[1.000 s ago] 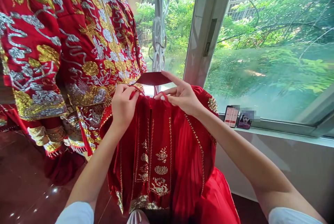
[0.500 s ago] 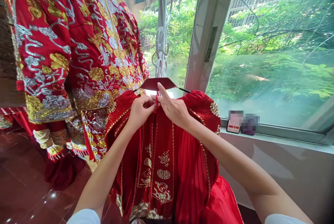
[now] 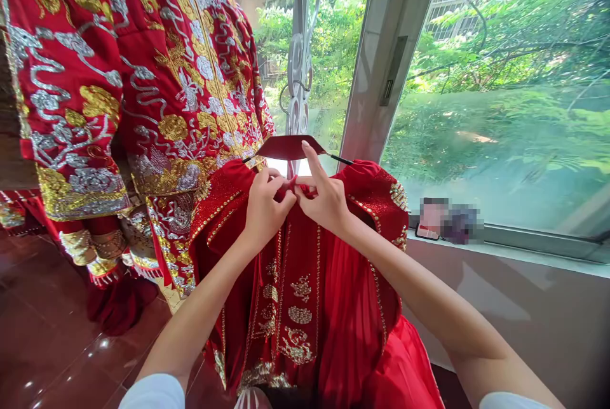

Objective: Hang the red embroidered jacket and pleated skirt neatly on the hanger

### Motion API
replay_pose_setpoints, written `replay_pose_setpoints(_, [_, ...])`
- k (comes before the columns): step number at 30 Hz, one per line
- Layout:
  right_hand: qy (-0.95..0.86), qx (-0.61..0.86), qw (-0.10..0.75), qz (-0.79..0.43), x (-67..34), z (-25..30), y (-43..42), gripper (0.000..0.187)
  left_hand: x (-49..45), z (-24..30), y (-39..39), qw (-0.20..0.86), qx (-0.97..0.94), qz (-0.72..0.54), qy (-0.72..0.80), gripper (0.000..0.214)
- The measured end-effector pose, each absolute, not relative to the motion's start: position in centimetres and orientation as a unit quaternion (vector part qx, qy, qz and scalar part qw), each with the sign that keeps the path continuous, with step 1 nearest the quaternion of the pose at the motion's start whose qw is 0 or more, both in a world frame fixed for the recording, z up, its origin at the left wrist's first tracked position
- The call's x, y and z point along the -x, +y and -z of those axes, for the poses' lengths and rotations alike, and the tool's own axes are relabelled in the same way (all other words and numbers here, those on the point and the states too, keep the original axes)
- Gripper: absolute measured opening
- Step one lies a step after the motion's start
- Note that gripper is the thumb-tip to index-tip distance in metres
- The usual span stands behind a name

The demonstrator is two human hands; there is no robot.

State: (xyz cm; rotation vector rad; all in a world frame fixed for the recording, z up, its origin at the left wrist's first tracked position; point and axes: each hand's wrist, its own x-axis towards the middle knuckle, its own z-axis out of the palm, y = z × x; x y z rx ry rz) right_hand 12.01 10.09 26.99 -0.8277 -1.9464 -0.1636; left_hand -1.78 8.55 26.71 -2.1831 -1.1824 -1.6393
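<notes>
A red beaded garment (image 3: 301,269) with gold embroidery hangs in front of me on a dark red hanger (image 3: 288,148). At its neckline, my left hand (image 3: 269,201) pinches a thin red ribbon (image 3: 291,181) between thumb and fingers. My right hand (image 3: 324,196) meets it there, its thumb and a finger closed on the same ribbon while the index finger points up toward the hanger. The fingertips of both hands nearly touch. Exactly how the ribbon runs between them is partly hidden by the fingers.
A red jacket (image 3: 157,79) with gold and silver embroidery hangs close on the left. Behind the hanger rises a metal window grille (image 3: 299,47). Two small blurred objects, one pinkish (image 3: 431,218), lie on the windowsill (image 3: 524,250). Dark red tiles (image 3: 47,320) cover the floor.
Both hands have shifted slightly right with the ribbon, and the left hand has turned more upright. Its fingers have come closer to the right hand's. The view has moved a little.
</notes>
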Motion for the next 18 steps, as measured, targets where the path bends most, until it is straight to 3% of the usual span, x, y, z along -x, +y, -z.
replay_pose_setpoints(12, [-0.744,0.33,0.574,-0.096,-13.7,-27.7,8.9,0.069,4.4,-26.7,7.1,0.272,0.69,0.465,-0.484,0.008])
replay_pose_setpoints(15, [-0.728,0.305,0.588,-0.173,-13.5,-28.1,8.9,0.068,4.0,-26.9,6.9,0.216,0.7,0.518,-0.442,0.012])
replay_pose_setpoints(18, [-0.703,0.293,0.591,-0.264,-13.1,-28.5,8.7,0.067,3.2,-27.2,7.0,0.038,0.695,0.601,-0.393,0.015])
